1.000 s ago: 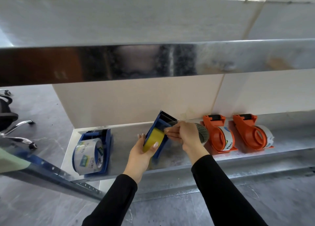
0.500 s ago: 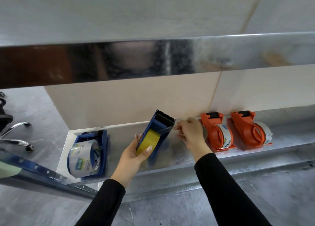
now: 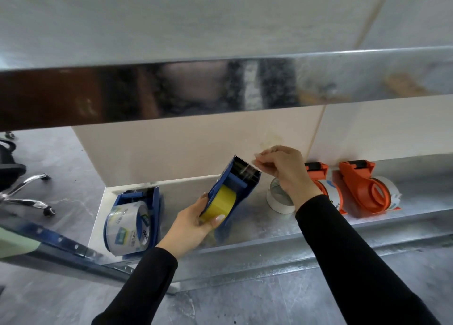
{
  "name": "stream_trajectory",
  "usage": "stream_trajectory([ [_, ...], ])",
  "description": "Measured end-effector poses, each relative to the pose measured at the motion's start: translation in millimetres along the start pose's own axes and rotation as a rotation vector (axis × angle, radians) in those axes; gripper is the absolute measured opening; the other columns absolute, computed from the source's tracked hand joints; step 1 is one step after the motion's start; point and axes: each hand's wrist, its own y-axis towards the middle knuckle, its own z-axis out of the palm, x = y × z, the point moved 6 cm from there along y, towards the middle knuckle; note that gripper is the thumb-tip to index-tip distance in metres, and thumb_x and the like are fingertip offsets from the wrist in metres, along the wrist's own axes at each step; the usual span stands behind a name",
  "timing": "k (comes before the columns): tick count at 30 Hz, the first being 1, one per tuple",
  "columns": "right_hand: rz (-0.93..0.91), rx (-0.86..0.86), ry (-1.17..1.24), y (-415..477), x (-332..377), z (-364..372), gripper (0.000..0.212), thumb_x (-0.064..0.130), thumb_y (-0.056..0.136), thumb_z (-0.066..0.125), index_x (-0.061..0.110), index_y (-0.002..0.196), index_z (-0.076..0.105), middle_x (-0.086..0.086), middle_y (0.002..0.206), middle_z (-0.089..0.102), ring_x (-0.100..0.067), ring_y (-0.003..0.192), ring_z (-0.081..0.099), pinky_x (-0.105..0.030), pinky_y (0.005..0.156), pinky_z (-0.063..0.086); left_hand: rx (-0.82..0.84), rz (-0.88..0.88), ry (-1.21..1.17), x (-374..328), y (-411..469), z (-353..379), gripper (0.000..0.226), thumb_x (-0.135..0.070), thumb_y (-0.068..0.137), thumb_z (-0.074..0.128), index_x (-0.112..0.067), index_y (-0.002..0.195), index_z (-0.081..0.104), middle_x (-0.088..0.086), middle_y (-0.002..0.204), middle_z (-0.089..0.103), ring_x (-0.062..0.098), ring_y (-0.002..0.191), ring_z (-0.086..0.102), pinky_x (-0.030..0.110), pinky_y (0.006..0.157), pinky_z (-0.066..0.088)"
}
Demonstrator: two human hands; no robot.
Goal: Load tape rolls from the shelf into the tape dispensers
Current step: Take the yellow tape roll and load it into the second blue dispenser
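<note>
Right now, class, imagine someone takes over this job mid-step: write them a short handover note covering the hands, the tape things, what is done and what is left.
Left hand grips the blue dispenser, tilted above the shelf, with the yellow roll seated in it.
Right hand pinches the clear tape end at the cutter.
Done: a second blue dispenser and two orange dispensers on the shelf hold rolls.
Left: finish threading the tape, set this dispenser down. A white roll lies loose behind the right wrist; no empty dispenser is visible.

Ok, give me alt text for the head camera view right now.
Left hand holds a blue tape dispenser with a yellow roll tilted above a metal shelf, while the right hand pinches clear tape at its cutter. Another blue dispenser lies left; two orange dispensers and a white roll sit right.
</note>
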Motion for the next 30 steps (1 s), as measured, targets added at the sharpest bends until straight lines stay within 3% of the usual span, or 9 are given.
stream_trajectory([
  [3,0.002,0.094,-0.036,-0.2,5.9,6.3,0.019,-0.016,0.079,0.064,0.000,0.070,0.058,-0.011,0.068,0.066,-0.022,0.070,0.071,-0.022,0.063,0.058,0.005,0.039,0.009,-5.2,0.5,0.9,0.037,-0.026,0.087,0.065,-0.041,0.116,0.048,-0.005,0.137,0.053,0.009,0.127,0.047,0.023,0.101,0.037],
  [6,-0.002,0.220,-0.116,-2.8,7.8,8.8,0.017,-0.017,0.080,0.059,-0.002,0.076,0.063,-0.013,0.077,0.071,-0.022,0.080,0.072,-0.020,0.068,0.056,0.003,0.041,0.002,-5.9,1.8,-1.4,0.036,-0.028,0.087,0.066,-0.039,0.117,0.050,-0.003,0.136,0.055,0.012,0.126,0.050,0.029,0.104,0.040],
  [12,-0.040,0.315,-0.136,-9.6,11.2,12.6,0.018,-0.014,0.083,0.057,-0.001,0.092,0.065,-0.014,0.097,0.072,-0.021,0.095,0.070,-0.017,0.078,0.055,-0.007,0.011,-0.032,-5.5,2.7,-3.9,0.036,-0.029,0.086,0.067,-0.038,0.117,0.051,-0.005,0.135,0.056,0.010,0.122,0.053,0.023,0.096,0.041],
  [14,-0.084,0.249,-0.175,-7.3,15.5,13.3,0.002,0.001,0.087,0.064,0.000,0.089,0.065,-0.016,0.093,0.073,-0.024,0.090,0.072,-0.023,0.080,0.057,-0.004,-0.011,-0.024,-4.1,0.4,-3.8,0.047,-0.027,0.086,0.067,-0.028,0.130,0.050,-0.003,0.143,0.048,0.011,0.131,0.045,0.023,0.101,0.038],
  [18,-0.238,0.038,-0.517,-2.3,25.7,11.3,0.024,0.028,0.094,0.060,0.009,0.081,0.065,-0.011,0.073,0.073,-0.018,0.061,0.072,-0.017,0.052,0.051,0.034,-0.030,-0.058,-7.1,-6.2,-2.3,0.061,-0.023,0.085,0.068,-0.018,0.140,0.042,0.000,0.148,0.042,0.012,0.138,0.037,0.035,0.115,0.031],
  [22,-0.396,-0.197,-0.961,-2.8,30.8,3.5,0.034,0.048,0.091,0.056,0.022,0.073,0.067,0.007,0.061,0.067,-0.005,0.059,0.060,-0.023,0.054,0.040,0.091,-0.023,-0.229,-12.4,-16.6,-0.3,0.043,-0.023,0.081,0.071,-0.022,0.122,0.058,-0.009,0.115,0.070,0.006,0.110,0.062,0.030,0.098,0.046],
  [26,-0.254,-0.144,-0.705,7.7,8.2,0.1,0.028,0.036,0.088,0.066,0.014,0.070,0.067,0.005,0.066,0.067,-0.008,0.060,0.055,-0.023,0.057,0.040,0.131,-0.008,-0.370,-17.8,-28.8,-2.7,0.047,-0.031,0.075,0.071,-0.016,0.118,0.061,-0.007,0.099,0.074,0.007,0.091,0.067,0.019,0.078,0.050],
  [28,-0.126,-0.110,-0.485,12.1,-10.4,2.4,0.021,0.024,0.084,0.072,0.012,0.069,0.063,0.000,0.066,0.064,-0.014,0.062,0.054,-0.025,0.058,0.042,0.144,0.004,-0.419,-18.4,-34.4,-2.0,0.053,-0.040,0.072,0.072,-0.016,0.118,0.062,0.004,0.107,0.072,0.015,0.097,0.067,0.023,0.081,0.051],
  [30,0.001,-0.085,-0.298,15.6,-28.1,3.9,0.017,0.013,0.081,0.075,0.012,0.082,0.058,-0.003,0.069,0.061,-0.018,0.066,0.057,-0.027,0.058,0.046,0.140,0.007,-0.461,-17.6,-39.7,-1.8,0.057,-0.049,0.069,0.076,-0.020,0.116,0.064,0.008,0.112,0.070,0.020,0.102,0.066,0.025,0.085,0.052],
])
